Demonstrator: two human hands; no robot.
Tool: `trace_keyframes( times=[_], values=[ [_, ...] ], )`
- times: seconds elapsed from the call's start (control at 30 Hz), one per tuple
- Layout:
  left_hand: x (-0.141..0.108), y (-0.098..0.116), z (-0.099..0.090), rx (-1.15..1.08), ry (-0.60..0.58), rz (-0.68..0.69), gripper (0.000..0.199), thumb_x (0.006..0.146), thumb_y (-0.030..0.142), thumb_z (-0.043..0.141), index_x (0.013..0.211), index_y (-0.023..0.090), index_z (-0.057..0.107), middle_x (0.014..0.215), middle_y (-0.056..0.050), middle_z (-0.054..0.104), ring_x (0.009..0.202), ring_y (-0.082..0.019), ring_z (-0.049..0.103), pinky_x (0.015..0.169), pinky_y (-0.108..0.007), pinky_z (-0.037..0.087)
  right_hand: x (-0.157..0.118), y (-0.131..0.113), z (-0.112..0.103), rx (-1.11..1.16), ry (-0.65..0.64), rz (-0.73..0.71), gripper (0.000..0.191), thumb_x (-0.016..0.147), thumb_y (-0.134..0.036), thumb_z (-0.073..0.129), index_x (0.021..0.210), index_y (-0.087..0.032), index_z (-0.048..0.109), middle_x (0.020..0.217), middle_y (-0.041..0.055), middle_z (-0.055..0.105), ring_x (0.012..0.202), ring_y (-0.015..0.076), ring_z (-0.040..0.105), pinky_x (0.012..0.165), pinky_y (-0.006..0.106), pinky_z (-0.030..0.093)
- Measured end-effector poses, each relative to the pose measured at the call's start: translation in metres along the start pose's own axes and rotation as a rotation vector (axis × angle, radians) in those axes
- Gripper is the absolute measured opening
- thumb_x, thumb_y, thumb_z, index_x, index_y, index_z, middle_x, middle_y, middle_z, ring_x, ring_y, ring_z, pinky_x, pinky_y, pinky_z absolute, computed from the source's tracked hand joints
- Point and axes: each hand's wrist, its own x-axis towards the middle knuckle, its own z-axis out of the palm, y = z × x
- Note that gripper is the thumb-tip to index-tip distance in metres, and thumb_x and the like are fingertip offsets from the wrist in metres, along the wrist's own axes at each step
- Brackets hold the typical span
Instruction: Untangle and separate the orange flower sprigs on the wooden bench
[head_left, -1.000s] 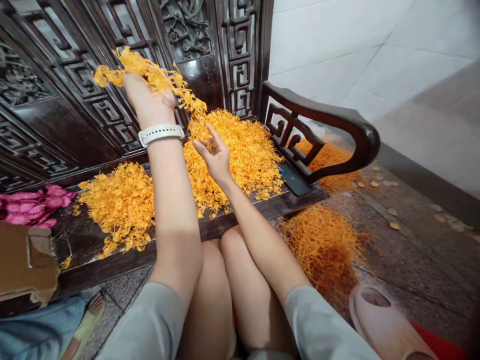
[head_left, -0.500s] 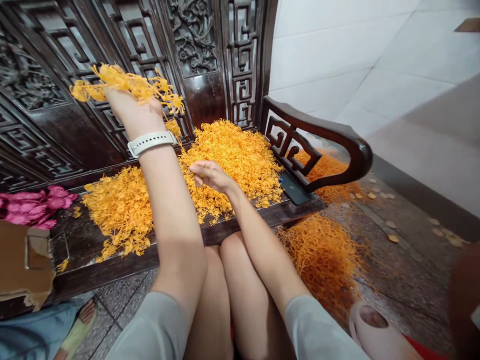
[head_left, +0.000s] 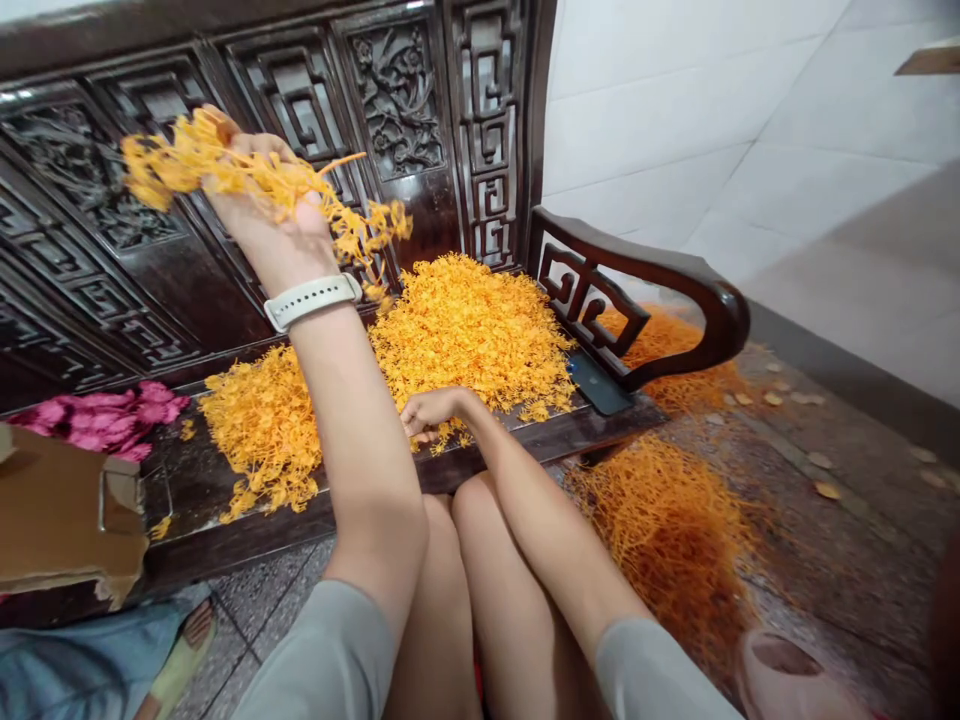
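My left hand [head_left: 277, 190], with a pale watch band at the wrist, is raised in front of the carved bench back. Its fingers are closed on a bunch of orange flowers [head_left: 187, 155] that spills over the palm and hangs to the right. My right hand [head_left: 429, 412] is low at the front of the large orange flower pile [head_left: 472, 325], fingers curled; what they hold, if anything, is hidden. A smaller flower pile [head_left: 266, 430] lies behind and left of my left forearm.
Pink flowers [head_left: 105, 418] and a cardboard box [head_left: 60, 510] are at the left. A dark phone [head_left: 600, 385] lies by the armrest [head_left: 675, 265]. Orange stems [head_left: 667, 520] heap on the floor. A person's sandalled foot [head_left: 184, 660] shows lower left.
The view has shifted slightly. My left hand has turned, showing more of its palm, with the bunch spread wider. My right hand has moved down to the pile's front edge, its fingers curling in.
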Motion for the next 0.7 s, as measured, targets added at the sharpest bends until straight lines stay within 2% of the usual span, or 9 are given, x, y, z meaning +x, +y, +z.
trace_keyframes(
  times=[0.1, 0.17, 0.23, 0.3, 0.37, 0.47, 0.53, 0.63, 0.7],
  values=[
    [0.001, 0.014, 0.008, -0.210, 0.016, 0.055, 0.056, 0.113, 0.041, -0.005, 0.131, 0.019, 0.043, 0.080, 0.000, 0.026, 0.060, -0.017, 0.034, 0.063, -0.022, 0.044, 0.012, 0.007, -0.004, 0.041, 0.273, -0.096, 0.005, 0.081, -0.016, 0.071, 0.082, -0.012, 0.070, 0.060, -0.0003, 0.067, 0.052, 0.0099, 0.059, 0.052, 0.020, 0.045],
    [0.004, 0.014, 0.008, -0.219, 0.031, 0.043, 0.054, 0.113, 0.043, -0.004, 0.127, 0.020, 0.043, 0.080, 0.000, 0.028, 0.060, -0.017, 0.034, 0.062, -0.022, 0.043, 0.012, 0.002, -0.009, 0.156, 0.556, -0.227, 0.025, 0.088, -0.019, 0.065, 0.113, -0.015, 0.067, 0.075, -0.0016, 0.071, 0.060, 0.0081, 0.060, 0.057, 0.018, 0.046],
    [0.007, 0.009, 0.005, -0.163, 0.070, 0.050, 0.063, 0.110, 0.049, -0.010, 0.128, 0.021, 0.043, 0.082, 0.000, 0.031, 0.062, -0.016, 0.038, 0.064, -0.021, 0.045, 0.005, -0.006, -0.014, 0.397, 0.874, -0.364, 0.055, 0.091, -0.022, 0.063, 0.145, -0.023, 0.049, 0.092, -0.0011, 0.075, 0.065, 0.0085, 0.062, 0.059, 0.018, 0.048],
    [0.010, 0.001, 0.002, -0.074, 0.130, 0.052, 0.072, 0.107, 0.054, -0.017, 0.131, 0.022, 0.043, 0.084, -0.002, 0.037, 0.067, -0.016, 0.046, 0.069, -0.020, 0.049, -0.005, -0.013, -0.016, 0.642, 1.093, -0.477, 0.083, 0.086, -0.021, 0.069, 0.159, -0.027, 0.031, 0.102, 0.0004, 0.076, 0.067, 0.0103, 0.063, 0.058, 0.020, 0.049],
    [0.011, -0.009, -0.001, -0.019, 0.173, 0.027, 0.074, 0.106, 0.055, -0.018, 0.129, 0.024, 0.045, 0.086, -0.002, 0.042, 0.074, -0.016, 0.054, 0.074, -0.023, 0.052, -0.015, -0.019, -0.015, 0.764, 1.085, -0.573, 0.092, 0.080, -0.015, 0.072, 0.161, -0.028, 0.030, 0.108, 0.0011, 0.077, 0.071, 0.0118, 0.065, 0.060, 0.021, 0.051],
    [0.006, -0.027, -0.005, -0.095, 0.190, 0.004, 0.061, 0.109, 0.055, -0.005, 0.115, 0.025, 0.048, 0.083, -0.001, 0.046, 0.072, -0.016, 0.053, 0.071, -0.025, 0.051, -0.026, -0.028, -0.011, 0.878, 0.913, -0.718, 0.060, 0.088, -0.025, 0.064, 0.146, -0.024, 0.053, 0.124, 0.0051, 0.075, 0.080, 0.0133, 0.067, 0.066, 0.023, 0.055],
    [-0.003, -0.039, -0.005, -0.201, 0.163, -0.044, 0.049, 0.113, 0.051, 0.007, 0.104, 0.024, 0.047, 0.076, 0.001, 0.044, 0.063, -0.015, 0.047, 0.065, -0.026, 0.046, -0.030, -0.035, -0.008, 0.942, 0.891, -0.779, 0.042, 0.096, -0.034, 0.053, 0.136, -0.022, 0.062, 0.141, 0.0073, 0.068, 0.088, 0.0145, 0.069, 0.070, 0.025, 0.057],
    [-0.021, -0.050, 0.000, -0.305, 0.143, -0.187, 0.038, 0.117, 0.042, 0.020, 0.092, 0.022, 0.041, 0.070, 0.004, 0.043, 0.056, -0.010, 0.042, 0.058, -0.024, 0.037, -0.035, -0.043, -0.002, 0.943, 0.906, -0.825, 0.049, 0.103, -0.053, 0.040, 0.133, -0.022, 0.063, 0.161, 0.0085, 0.053, 0.104, 0.0194, 0.069, 0.080, 0.030, 0.059],
    [-0.030, -0.054, 0.006, -0.331, 0.193, -0.249, 0.033, 0.118, 0.036, 0.028, 0.091, 0.021, 0.039, 0.070, 0.004, 0.043, 0.055, -0.008, 0.041, 0.057, -0.022, 0.032, -0.038, -0.045, 0.000, 0.900, 0.876, -0.835, 0.063, 0.103, -0.068, 0.033, 0.133, -0.022, 0.062, 0.161, 0.0103, 0.053, 0.108, 0.0225, 0.068, 0.085, 0.034, 0.060]
  ],
)
